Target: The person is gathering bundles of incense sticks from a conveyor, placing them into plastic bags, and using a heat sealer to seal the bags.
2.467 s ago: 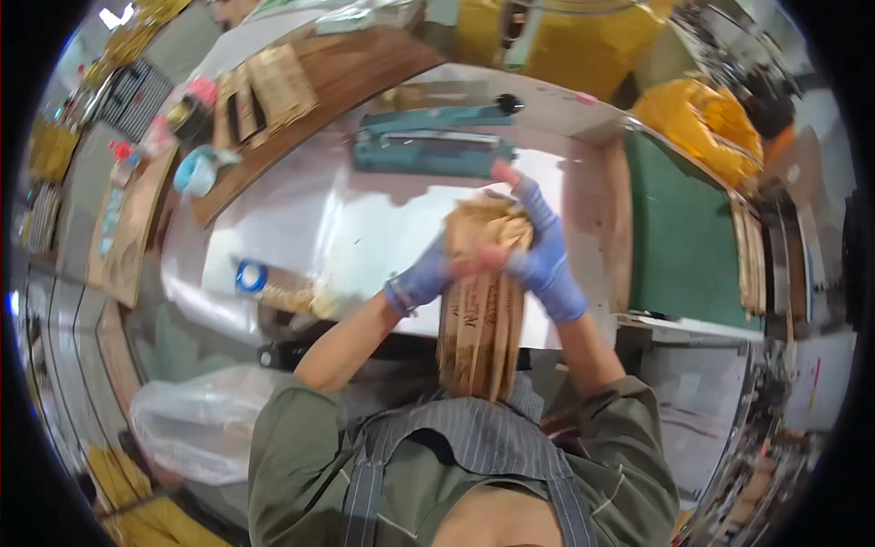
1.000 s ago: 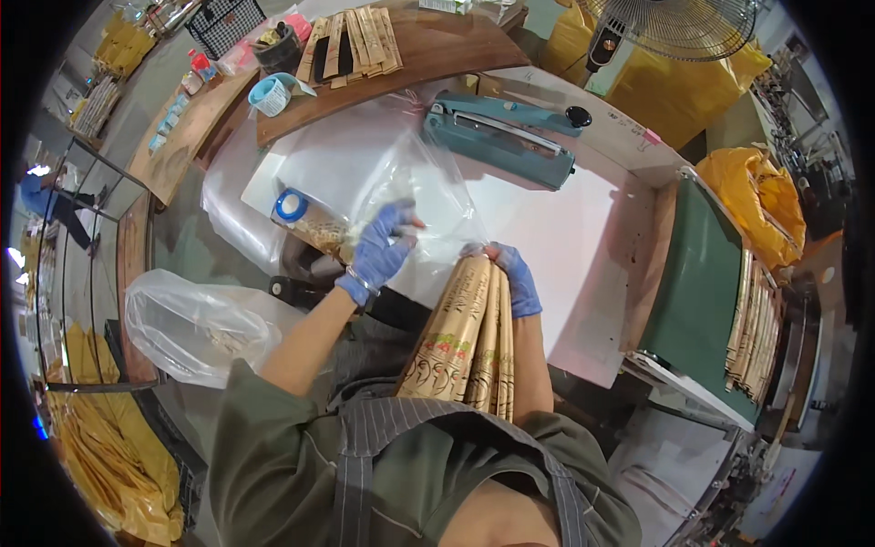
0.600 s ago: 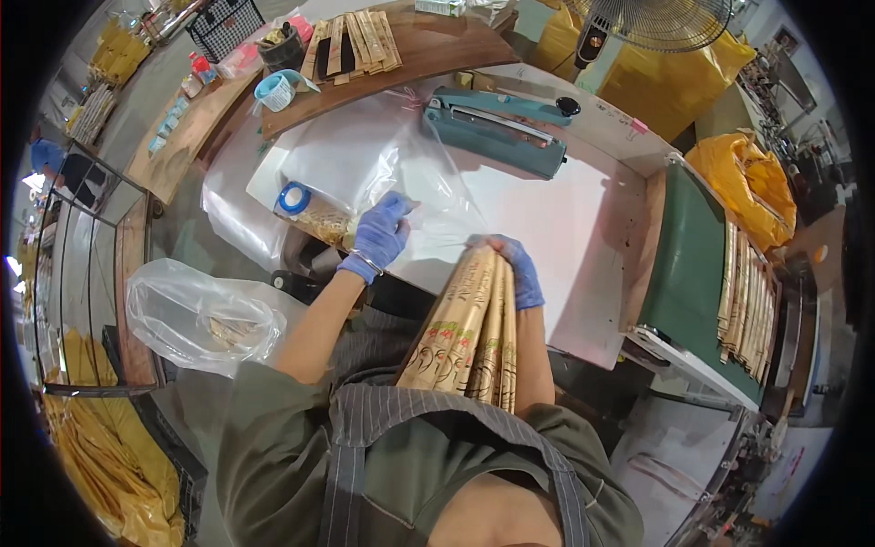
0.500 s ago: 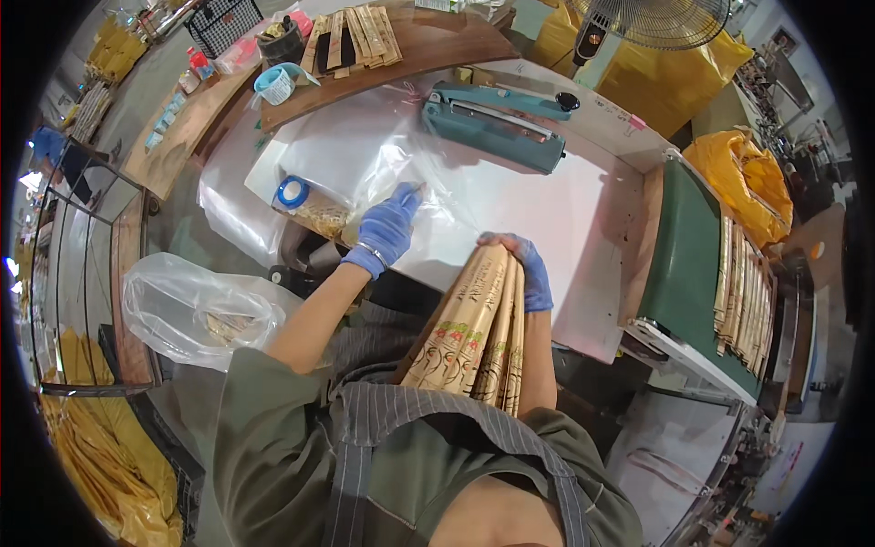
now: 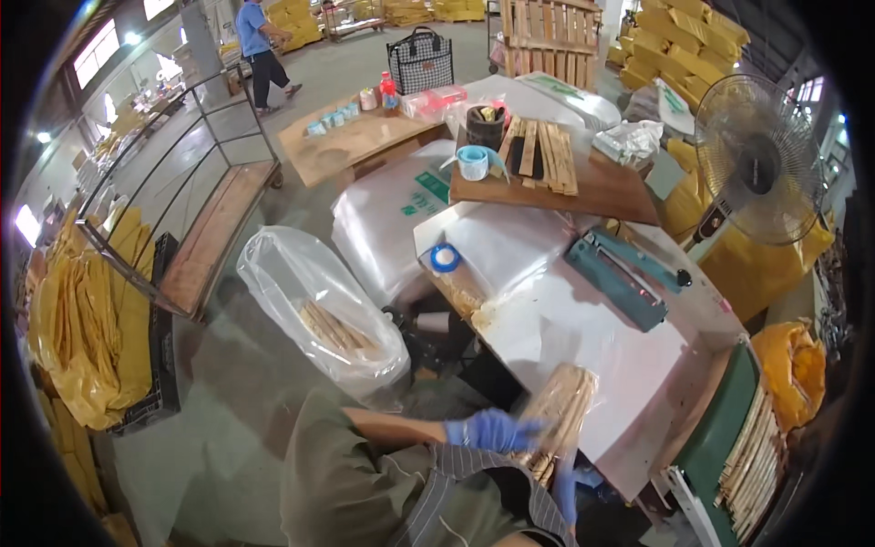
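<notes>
A bundle of long, flat tan paper-sleeved sticks (image 5: 558, 408) stands tilted in front of my body. Its far end shines as if inside a clear plastic bag. My left hand (image 5: 492, 430), in a blue glove, reaches across from the left and grips the bundle's near part, its fingertips smeared by motion. Against the bundle's right side is my right hand (image 5: 566, 492), also blue-gloved, blurred and partly hidden. Beyond the bundle lies the white work table (image 5: 620, 392), with a stack of clear plastic bags (image 5: 510, 242) on it.
A teal bag sealer (image 5: 620, 278) sits at the table's back, near a blue tape roll (image 5: 445, 257). To the left stands a large clear bag (image 5: 319, 310) with sticks inside. More sticks (image 5: 752, 465) lie on a green surface at right. A person (image 5: 260, 50) walks far off.
My view has swung up and left. My left hand has left the plastic on the table and come to the bundle, whose far end now looks covered by clear plastic.
</notes>
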Action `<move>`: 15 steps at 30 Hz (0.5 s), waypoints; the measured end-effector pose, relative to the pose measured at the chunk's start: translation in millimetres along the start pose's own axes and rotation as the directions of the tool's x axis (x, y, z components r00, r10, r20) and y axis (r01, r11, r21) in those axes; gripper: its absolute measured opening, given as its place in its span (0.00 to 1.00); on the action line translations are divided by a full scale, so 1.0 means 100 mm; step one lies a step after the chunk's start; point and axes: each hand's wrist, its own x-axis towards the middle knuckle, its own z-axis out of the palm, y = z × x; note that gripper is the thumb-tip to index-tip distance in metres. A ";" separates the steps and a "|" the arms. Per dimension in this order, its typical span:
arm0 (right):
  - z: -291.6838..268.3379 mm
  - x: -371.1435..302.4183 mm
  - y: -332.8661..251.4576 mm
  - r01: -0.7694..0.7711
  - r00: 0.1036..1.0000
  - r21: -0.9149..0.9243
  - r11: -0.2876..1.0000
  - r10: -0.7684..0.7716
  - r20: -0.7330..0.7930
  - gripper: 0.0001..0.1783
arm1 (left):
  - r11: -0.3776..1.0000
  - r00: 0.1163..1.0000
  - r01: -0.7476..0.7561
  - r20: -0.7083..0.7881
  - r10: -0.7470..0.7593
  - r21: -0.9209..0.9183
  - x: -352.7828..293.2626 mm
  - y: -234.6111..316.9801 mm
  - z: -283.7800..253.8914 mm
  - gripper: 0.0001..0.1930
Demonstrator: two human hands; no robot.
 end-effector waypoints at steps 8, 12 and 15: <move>-0.46 0.17 -1.51 0.452 0.878 -0.876 0.166 -0.253 0.405 0.15 | 0.335 0.961 0.272 0.274 -0.041 -0.902 1.45 -0.80 0.83 0.13; -0.34 1.28 -2.21 0.446 0.892 -0.869 0.215 -0.190 0.411 0.04 | 0.263 0.964 0.165 0.099 -0.247 -0.950 1.97 -1.22 1.52 0.11; -0.33 1.44 -2.84 0.489 0.789 -0.827 0.278 -0.545 0.283 0.09 | -0.109 0.898 0.334 0.351 -0.266 -0.936 2.47 -1.55 1.39 0.06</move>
